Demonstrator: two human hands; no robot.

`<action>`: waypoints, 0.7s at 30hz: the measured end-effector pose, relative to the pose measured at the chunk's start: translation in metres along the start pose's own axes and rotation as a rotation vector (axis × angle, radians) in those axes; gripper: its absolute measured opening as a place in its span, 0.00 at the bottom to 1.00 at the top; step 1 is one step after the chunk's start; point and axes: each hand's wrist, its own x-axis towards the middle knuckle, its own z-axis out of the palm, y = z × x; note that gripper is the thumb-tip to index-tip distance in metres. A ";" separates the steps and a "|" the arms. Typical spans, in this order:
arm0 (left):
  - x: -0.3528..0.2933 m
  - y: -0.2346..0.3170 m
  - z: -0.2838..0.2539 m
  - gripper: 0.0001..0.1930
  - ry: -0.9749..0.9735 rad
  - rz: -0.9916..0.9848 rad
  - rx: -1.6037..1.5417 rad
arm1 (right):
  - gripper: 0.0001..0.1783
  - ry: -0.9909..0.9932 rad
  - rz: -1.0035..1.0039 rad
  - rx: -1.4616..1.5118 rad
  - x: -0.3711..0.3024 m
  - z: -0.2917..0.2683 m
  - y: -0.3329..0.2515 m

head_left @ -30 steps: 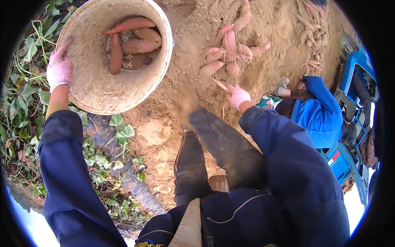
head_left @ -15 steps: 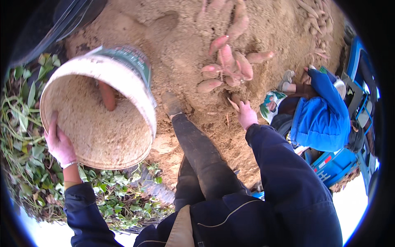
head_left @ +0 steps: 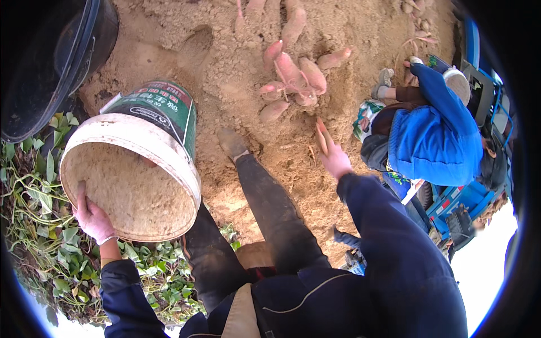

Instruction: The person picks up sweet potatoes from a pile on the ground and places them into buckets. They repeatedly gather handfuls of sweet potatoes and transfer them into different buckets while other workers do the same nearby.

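Observation:
My left hand (head_left: 94, 221) grips the near rim of a white bucket (head_left: 96, 132) with a green label, tipped so that its mouth faces me. Its inner wall is coated with soil, and a bit of a reddish sweet potato (head_left: 147, 162) shows inside, mostly hidden by the rim. My right hand (head_left: 335, 158) is over the soil with its fingers stretched out and nothing visible in them. Just beyond it lies a cluster of pink sweet potatoes (head_left: 288, 70), joined by stems on the ground.
Black tub (head_left: 84, 34) at the upper left; green vines (head_left: 48, 225) along the left. On the right a person in a blue jacket (head_left: 431, 146) crouches beside another bucket (head_left: 455, 84) and a blue vehicle (head_left: 462, 211). More sweet potatoes (head_left: 294, 25) lie farther ahead.
My right hand has lifted off the soil and its fingers have straightened. The bucket has tilted, hiding more of the sweet potato inside. My view has shifted, and more of the black tub shows.

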 end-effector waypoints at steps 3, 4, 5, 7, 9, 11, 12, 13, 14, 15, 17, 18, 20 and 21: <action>0.005 -0.003 0.003 0.21 -0.030 -0.021 -0.192 | 0.43 0.152 0.001 0.475 -0.101 -0.016 -0.028; 0.004 -0.002 0.002 0.20 -0.052 -0.058 -0.246 | 0.44 0.030 0.068 0.718 -0.142 -0.026 -0.041; 0.005 0.000 0.000 0.20 -0.120 0.007 -0.313 | 0.44 -0.065 0.112 0.920 -0.182 -0.032 -0.063; 0.003 0.009 -0.010 0.23 -0.232 0.064 -0.276 | 0.44 -0.173 -0.045 1.023 -0.248 -0.045 -0.111; -0.005 0.020 -0.021 0.28 -0.296 0.143 -0.492 | 0.44 -0.379 -0.240 1.041 -0.280 -0.058 -0.163; -0.027 0.022 -0.039 0.32 -0.332 0.140 -0.283 | 0.46 -0.317 -0.596 0.996 -0.283 -0.062 -0.219; -0.045 0.020 -0.048 0.31 -0.317 0.092 -0.353 | 0.47 -0.261 -0.585 0.922 -0.276 -0.059 -0.249; -0.064 0.015 -0.057 0.30 -0.290 0.128 -0.393 | 0.49 -0.211 -0.571 0.872 -0.268 -0.056 -0.275; -0.089 0.005 -0.067 0.30 -0.302 0.078 -0.422 | 0.50 -0.193 -0.522 0.814 -0.262 -0.054 -0.293; -0.119 -0.005 -0.074 0.30 -0.332 0.003 -0.524 | 0.51 -0.142 -0.512 0.790 -0.257 -0.052 -0.304; -0.187 -0.037 -0.102 0.28 -0.523 -0.088 -0.371 | 0.48 -0.073 -0.498 0.636 -0.255 -0.042 -0.301; -0.223 -0.052 -0.115 0.28 -0.676 -0.109 -0.231 | 0.45 -0.086 -0.479 0.663 -0.258 -0.036 -0.285; -0.300 -0.069 -0.150 0.29 -1.114 0.150 0.232 | 0.31 0.154 -0.566 0.685 -0.264 -0.017 -0.236; -0.326 -0.070 -0.163 0.30 -1.253 0.342 0.354 | 0.26 0.251 -0.553 0.691 -0.276 -0.007 -0.199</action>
